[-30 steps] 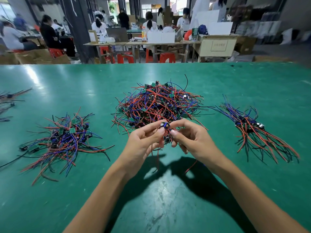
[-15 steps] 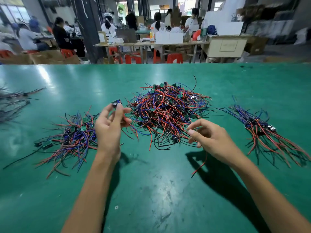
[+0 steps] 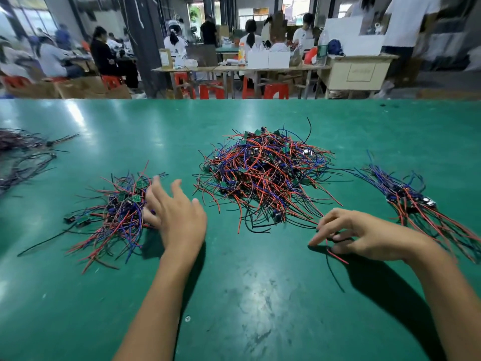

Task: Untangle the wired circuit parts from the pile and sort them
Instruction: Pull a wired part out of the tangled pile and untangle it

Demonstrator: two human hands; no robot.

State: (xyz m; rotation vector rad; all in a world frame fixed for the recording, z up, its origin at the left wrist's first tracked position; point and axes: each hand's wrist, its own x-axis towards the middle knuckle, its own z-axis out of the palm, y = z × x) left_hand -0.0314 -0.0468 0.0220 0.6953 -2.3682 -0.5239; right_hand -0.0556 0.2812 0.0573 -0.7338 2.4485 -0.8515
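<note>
Left hand is spread, fingers straight, at the right edge of the left sorted bunch, holding nothing afaict, though the fingertips are motion-blurred so can't swear it isn't touching a wire. Right hand sits low on the green table w/ fingers loosely curled around a red wire and a black one that trail out below the palm; looks like a light pinch.

Big tangled pile is in the middle, between the hands. Another sorted bunch lies just to the right of the right hand.

What could go wrong imo:
- stray ends from the pile reach right up to the right fingers, so pulling the held wires sideways could drag half the pile along
- the right bunch fans out close to that wrist, easy to sweep it back into the mess
- the left hand could scatter its bunch if it brushes across
- yanking by thin wire instead of the little board prob stresses the solder joint
</note>
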